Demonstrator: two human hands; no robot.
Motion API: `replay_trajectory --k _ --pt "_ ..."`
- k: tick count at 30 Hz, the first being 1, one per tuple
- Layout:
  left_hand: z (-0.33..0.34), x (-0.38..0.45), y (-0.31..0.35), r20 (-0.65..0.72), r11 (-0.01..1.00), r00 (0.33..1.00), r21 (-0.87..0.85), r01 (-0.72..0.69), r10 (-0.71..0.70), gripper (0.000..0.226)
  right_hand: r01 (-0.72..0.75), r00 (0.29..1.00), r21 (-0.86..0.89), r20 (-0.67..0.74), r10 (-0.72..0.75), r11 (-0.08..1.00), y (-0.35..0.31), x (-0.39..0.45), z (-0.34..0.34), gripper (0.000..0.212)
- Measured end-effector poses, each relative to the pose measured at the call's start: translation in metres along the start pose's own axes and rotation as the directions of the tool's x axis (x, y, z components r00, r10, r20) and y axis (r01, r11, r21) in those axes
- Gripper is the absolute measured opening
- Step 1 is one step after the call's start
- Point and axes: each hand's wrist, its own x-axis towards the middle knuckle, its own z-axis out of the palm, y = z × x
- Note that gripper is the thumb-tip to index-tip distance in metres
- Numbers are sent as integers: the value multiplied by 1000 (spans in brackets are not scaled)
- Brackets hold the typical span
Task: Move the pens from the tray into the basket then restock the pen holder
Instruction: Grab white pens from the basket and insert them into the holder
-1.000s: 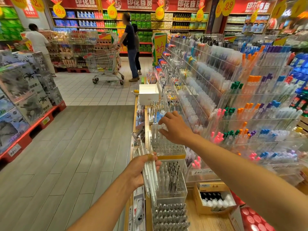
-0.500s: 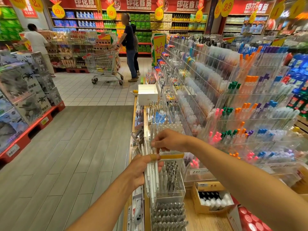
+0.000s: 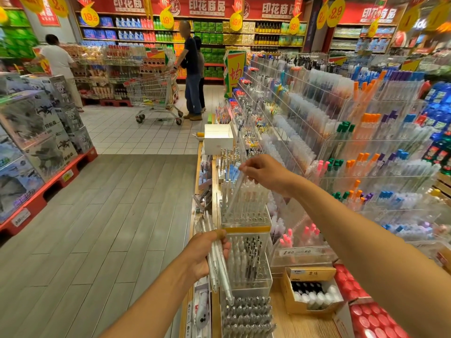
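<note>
Presently, the right hand point(image 3: 267, 173) pinches 1 clear pen point(image 3: 234, 191) at its upper end, tilted, its lower tip down among the holes of the clear pen holder point(image 3: 245, 217); the high pinch likely leaves the tip free to be steered into a slot. The left hand point(image 3: 203, 256) has its grip curled round a bundle of white pens point(image 3: 219, 267), held just beside the holder, presumably as close stock for the feeding hand. The holder stands on the wooden tabletop point(image 3: 302, 324), partly filled. Tray and basket cannot be identified. Judged stage: restocking, with the bundle remaining.
</note>
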Motion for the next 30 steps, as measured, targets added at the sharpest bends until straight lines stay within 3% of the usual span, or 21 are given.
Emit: replay_trajectory --k 4,11,16,23,26,30 --pt "-3 2 2 -22 1000 1000 10 3 -2 10 109 983 -272 -115 -145 956 -5 11 6 19" --pt "-5 3 4 -23 1000 1000 5 13 -13 10 137 977 -519 -70 -201 844 1 21 30 23" --pt "-10 5 5 -23 1000 1000 5 16 -16 9 129 990 -572 32 -135 810 8 27 38 24" --pt "-11 8 7 -33 1000 999 15 17 -16 7 221 972 -637 84 -219 738 23 28 44 22" --pt "-11 9 7 -32 1000 999 19 17 -16 7 186 977 -568 21 -212 802 22 32 39 25" --pt "-10 10 9 -30 1000 999 28 12 -11 7 55 997 -465 -24 -75 884 14 40 34 29"
